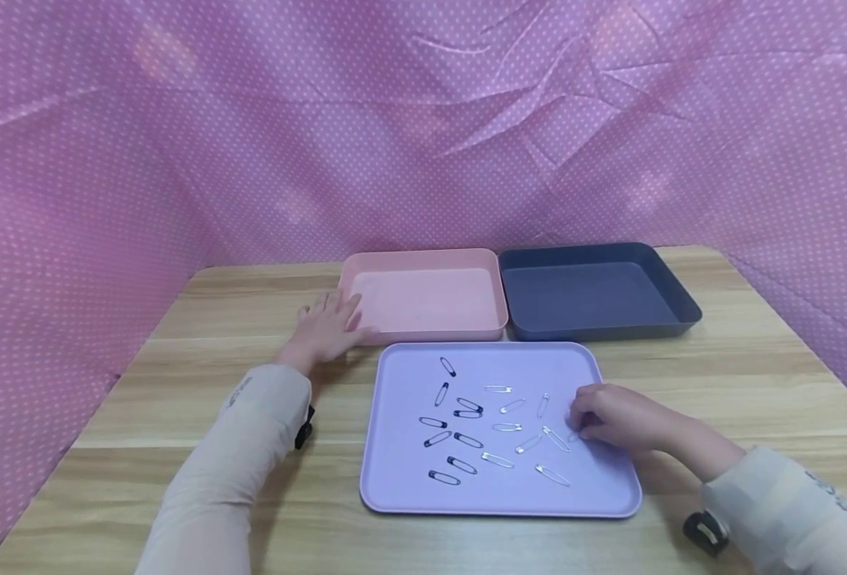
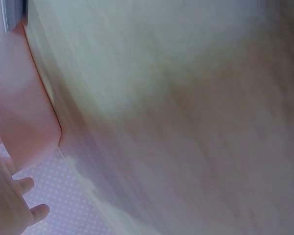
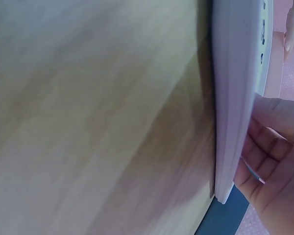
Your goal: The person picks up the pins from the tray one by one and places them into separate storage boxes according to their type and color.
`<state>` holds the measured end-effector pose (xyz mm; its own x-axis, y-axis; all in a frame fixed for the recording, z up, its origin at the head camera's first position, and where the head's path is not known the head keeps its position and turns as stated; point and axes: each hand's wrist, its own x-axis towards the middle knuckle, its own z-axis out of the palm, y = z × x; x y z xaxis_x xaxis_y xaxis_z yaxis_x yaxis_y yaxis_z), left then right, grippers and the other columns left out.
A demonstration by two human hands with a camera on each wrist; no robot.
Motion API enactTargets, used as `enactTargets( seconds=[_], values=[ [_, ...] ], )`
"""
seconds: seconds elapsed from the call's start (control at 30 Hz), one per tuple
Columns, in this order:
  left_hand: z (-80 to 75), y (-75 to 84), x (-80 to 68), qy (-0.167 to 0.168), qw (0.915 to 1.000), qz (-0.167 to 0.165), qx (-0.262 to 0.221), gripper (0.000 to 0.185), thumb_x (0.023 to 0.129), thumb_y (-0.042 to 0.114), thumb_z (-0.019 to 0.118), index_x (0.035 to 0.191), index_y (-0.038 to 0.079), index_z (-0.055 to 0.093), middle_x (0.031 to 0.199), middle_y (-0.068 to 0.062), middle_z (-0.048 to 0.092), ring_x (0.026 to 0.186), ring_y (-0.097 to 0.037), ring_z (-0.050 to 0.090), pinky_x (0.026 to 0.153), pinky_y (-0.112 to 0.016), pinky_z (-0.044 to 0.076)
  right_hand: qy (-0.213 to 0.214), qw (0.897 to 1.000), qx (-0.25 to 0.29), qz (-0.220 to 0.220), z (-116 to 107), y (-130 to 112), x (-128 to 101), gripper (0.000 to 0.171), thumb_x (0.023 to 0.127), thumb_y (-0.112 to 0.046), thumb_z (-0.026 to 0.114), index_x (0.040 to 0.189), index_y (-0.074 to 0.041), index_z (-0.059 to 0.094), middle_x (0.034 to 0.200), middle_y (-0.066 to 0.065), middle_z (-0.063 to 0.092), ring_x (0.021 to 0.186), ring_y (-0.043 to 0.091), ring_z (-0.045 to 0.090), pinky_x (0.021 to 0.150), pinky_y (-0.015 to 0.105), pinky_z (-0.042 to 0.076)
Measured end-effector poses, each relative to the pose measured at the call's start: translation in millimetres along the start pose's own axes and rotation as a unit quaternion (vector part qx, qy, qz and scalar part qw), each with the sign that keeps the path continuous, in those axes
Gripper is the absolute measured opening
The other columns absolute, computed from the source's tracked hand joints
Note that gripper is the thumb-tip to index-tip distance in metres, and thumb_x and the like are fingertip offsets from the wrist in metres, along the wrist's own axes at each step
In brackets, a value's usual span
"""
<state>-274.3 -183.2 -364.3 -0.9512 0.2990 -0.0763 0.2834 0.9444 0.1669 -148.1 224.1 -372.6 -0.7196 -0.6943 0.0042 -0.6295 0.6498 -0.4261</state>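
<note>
My left hand (image 1: pixel 325 329) rests at the left edge of a shallow pink tray (image 1: pixel 423 297), fingers spread and fairly straight, holding nothing visible. Over the right side of a lavender tray (image 1: pixel 403 383) is my right hand (image 1: pixel 621 417), its fingers bent and thumb lowered towards the tray surface. A silver safety pin (image 1: pixel 573 437) lies right at those fingertips; whether they pinch it is hidden. Several silver safety pins (image 1: pixel 553 475) are scattered on the tray's middle and right. Several black safety pins (image 1: pixel 444 477) lie on its left half. In the right wrist view, the tray rim covers the fingertips.
A dark blue-grey tray (image 1: pixel 589 291) stands beside the pink one, both behind the lavender tray. All sit on a wood-grain table (image 1: pixel 200 359). Pink dotted cloth (image 1: pixel 395 144) hangs behind and at both sides.
</note>
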Motion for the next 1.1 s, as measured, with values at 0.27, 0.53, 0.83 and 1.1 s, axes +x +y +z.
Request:
enactTargets(
  seconds=[0.27, 0.53, 0.83, 1.1],
  values=[
    [-1.7, -0.6, 2.4, 0.003, 1.0000, 0.004, 0.000, 0.075, 0.083, 0.059, 0.032, 0.139, 0.012, 0.015, 0.141, -0.019, 0.005, 0.126, -0.039, 0.002, 0.094, -0.061, 0.001, -0.009, 1.000, 0.001, 0.015, 0.1, -1.6, 2.3, 0.018, 0.068, 0.000, 0.066, 0.069, -0.016, 0.058, 0.067, -0.012, 0.047, 0.062, 0.002, 0.045, 0.056, 0.021, 0.043],
    [-3.3, -0.8, 2.7, -0.005, 0.9999, 0.004, -0.014, 0.076, 0.083, 0.060, 0.032, 0.139, 0.012, 0.013, 0.142, -0.018, 0.001, 0.127, -0.037, 0.000, 0.094, -0.059, 0.000, -0.026, 0.999, 0.021, 0.031, 0.6, -3.6, 2.3, 0.023, 0.072, 0.001, 0.063, 0.066, -0.018, 0.050, 0.062, -0.012, 0.043, 0.057, 0.001, 0.042, 0.052, 0.019, 0.039],
    [-1.5, -3.7, 3.6, 0.000, 1.0000, 0.005, -0.007, 0.075, 0.083, 0.059, 0.032, 0.139, 0.012, 0.015, 0.142, -0.017, 0.004, 0.127, -0.035, 0.004, 0.096, -0.057, 0.004, -0.012, 0.999, 0.044, 0.026, 0.3, -1.3, 3.1, 0.021, 0.073, 0.000, 0.061, 0.069, -0.018, 0.051, 0.064, -0.013, 0.045, 0.059, 0.002, 0.043, 0.053, 0.020, 0.040],
    [-1.9, -5.1, 4.1, 0.005, 0.9998, 0.007, -0.020, 0.075, 0.083, 0.059, 0.032, 0.139, 0.011, 0.015, 0.142, -0.017, 0.001, 0.128, -0.034, 0.002, 0.097, -0.055, 0.004, 0.019, 0.997, 0.071, 0.027, -2.6, -0.2, 9.7, 0.019, 0.076, 0.000, 0.059, 0.070, -0.017, 0.050, 0.065, -0.012, 0.046, 0.059, 0.002, 0.044, 0.053, 0.020, 0.041]
  ],
)
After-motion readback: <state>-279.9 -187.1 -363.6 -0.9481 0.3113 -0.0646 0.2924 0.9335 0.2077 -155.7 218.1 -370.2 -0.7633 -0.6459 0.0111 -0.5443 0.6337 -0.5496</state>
